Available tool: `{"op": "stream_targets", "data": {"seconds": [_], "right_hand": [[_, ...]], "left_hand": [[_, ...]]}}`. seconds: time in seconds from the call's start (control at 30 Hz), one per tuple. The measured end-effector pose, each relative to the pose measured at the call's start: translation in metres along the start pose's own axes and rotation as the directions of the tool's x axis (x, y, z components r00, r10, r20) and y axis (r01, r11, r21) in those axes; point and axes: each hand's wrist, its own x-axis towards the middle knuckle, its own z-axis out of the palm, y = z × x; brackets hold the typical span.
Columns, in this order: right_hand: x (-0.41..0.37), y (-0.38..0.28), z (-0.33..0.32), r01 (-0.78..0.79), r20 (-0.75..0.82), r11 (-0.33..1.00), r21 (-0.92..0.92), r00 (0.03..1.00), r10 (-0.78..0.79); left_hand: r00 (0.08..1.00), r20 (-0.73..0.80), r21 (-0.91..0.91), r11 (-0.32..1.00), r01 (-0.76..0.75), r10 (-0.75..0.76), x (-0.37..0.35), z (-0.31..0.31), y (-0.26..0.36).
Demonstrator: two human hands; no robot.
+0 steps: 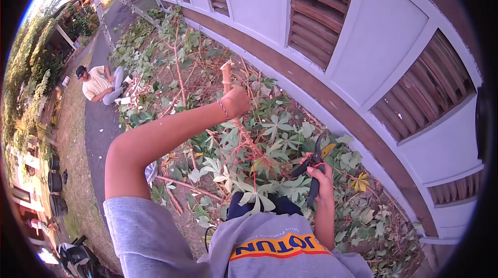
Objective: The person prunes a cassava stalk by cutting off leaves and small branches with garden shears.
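My left hand (236, 102) is closed around a thick, cut branch (226, 74), whose pale cut end rises above the fist. Below the fist the branch runs down into reddish stalks and broad, finger-lobed green leaves (277, 126). A bracelet circles the left wrist. Lower on the right, my right hand (322, 178) grips pruning shears (314, 163) with black handles and a touch of red. Their blades point upward, beside a yellow leaf (328, 150) and apart from the held branch. Some of the right fingers are hidden behind the handles.
Cut branches and leaves cover the ground along a pale wall (384, 23) with brown louvred vents (324, 8). A person (97, 83) sits on the paved path (101, 127) at left. Farther back stands a metal ladder (101, 16); a motorcycle (80, 257) is at lower left.
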Motion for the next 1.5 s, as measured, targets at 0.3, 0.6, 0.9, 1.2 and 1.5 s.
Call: {"op": "stream_targets", "data": {"seconds": [0.3,0.6,0.9,1.2,1.5], "right_hand": [[0.017,0.019,-0.015,-0.043,0.013,0.999,-0.005,0.999,0.043],[0.037,-0.071,0.066,-0.096,0.606,0.971,0.218,0.793,-0.058],[0.029,-0.147,0.171,-0.165,0.888,0.951,-0.260,0.347,0.303],[0.077,-0.157,0.180,0.388,0.759,0.753,-0.532,0.613,0.220],[0.059,-0.173,0.151,0.062,0.788,0.984,-0.169,0.609,0.097]], "left_hand": [[0.979,-0.206,-0.052,0.999,-0.008,-0.003,-0.015,0.008,-0.023],[0.991,-0.122,-0.071,0.996,-0.054,0.045,0.016,-0.006,0.009],[0.996,-0.078,0.034,0.998,0.052,-0.050,0.076,0.005,0.028],[0.994,0.012,-0.090,0.989,0.113,-0.113,0.042,-0.036,0.026],[0.761,-0.530,-0.423,0.894,0.146,-0.375,0.117,0.046,0.036]]}}
